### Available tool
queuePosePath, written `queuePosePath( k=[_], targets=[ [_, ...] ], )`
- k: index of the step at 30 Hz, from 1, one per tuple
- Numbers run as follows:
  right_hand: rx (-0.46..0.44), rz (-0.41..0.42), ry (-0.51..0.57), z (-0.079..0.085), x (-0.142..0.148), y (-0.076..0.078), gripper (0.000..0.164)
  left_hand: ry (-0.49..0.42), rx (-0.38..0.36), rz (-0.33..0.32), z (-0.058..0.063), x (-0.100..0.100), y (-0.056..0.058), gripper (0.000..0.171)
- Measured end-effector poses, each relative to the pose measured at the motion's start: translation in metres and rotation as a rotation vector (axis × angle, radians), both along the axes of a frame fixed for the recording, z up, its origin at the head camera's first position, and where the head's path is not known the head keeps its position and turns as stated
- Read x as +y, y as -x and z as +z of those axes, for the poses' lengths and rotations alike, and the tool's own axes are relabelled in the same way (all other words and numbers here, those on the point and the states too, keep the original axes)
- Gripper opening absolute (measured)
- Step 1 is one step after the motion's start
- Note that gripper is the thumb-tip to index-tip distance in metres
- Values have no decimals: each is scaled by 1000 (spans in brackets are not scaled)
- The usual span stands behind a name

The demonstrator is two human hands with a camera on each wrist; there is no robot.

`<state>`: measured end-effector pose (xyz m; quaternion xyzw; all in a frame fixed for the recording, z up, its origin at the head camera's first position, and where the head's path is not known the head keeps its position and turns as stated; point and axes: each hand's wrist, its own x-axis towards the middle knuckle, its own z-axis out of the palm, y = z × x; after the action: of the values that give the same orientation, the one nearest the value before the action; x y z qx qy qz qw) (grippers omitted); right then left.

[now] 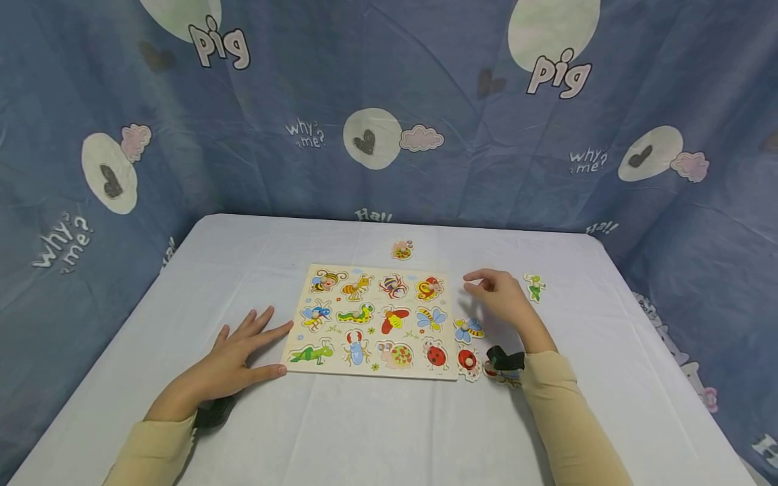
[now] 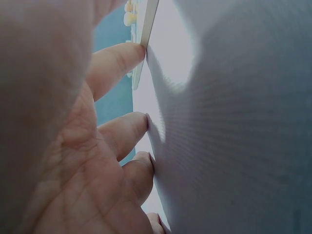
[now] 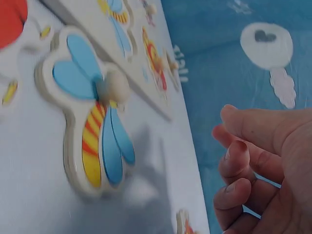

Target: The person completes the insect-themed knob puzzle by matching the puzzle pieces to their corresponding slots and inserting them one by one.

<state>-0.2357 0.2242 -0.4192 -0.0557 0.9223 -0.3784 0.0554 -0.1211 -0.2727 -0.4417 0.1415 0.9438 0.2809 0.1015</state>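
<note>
A wooden insect puzzle board (image 1: 365, 368) lies on the white table. My left hand (image 1: 240, 354) rests spread beside its left edge; in the left wrist view one finger (image 2: 117, 63) touches the board's side. My right hand (image 1: 498, 295) hovers right of the board, fingers loosely bent and nothing between them. Nearest to it is a blue-winged, yellow-striped insect piece (image 1: 469, 330) with a wooden knob, seen large in the right wrist view (image 3: 90, 146). Below it lies a ladybug piece (image 1: 468, 361). Another piece (image 1: 507, 381) is partly hidden by the right wrist's black camera (image 1: 504, 359).
A snail piece (image 1: 402, 250) lies behind the board, and a green insect piece (image 1: 535, 287) lies to the right of my right hand. A blue printed curtain (image 1: 377, 189) hangs behind and beside the table (image 1: 365, 432).
</note>
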Motion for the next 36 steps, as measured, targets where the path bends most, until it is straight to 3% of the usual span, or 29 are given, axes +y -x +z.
queuePosePath(
  k=[15, 28, 36],
  targets=[
    [40, -73, 9, -13, 36, 1, 41, 2, -1, -2, -1, -1, 0, 80],
    [-48, -152, 23, -22, 54, 5, 40, -2, -10, 1, 1, 0, -1, 81],
    [-47, -186, 5, -25, 55, 7, 39, -13, -9, -2, 3, 0, -1, 80]
  ],
)
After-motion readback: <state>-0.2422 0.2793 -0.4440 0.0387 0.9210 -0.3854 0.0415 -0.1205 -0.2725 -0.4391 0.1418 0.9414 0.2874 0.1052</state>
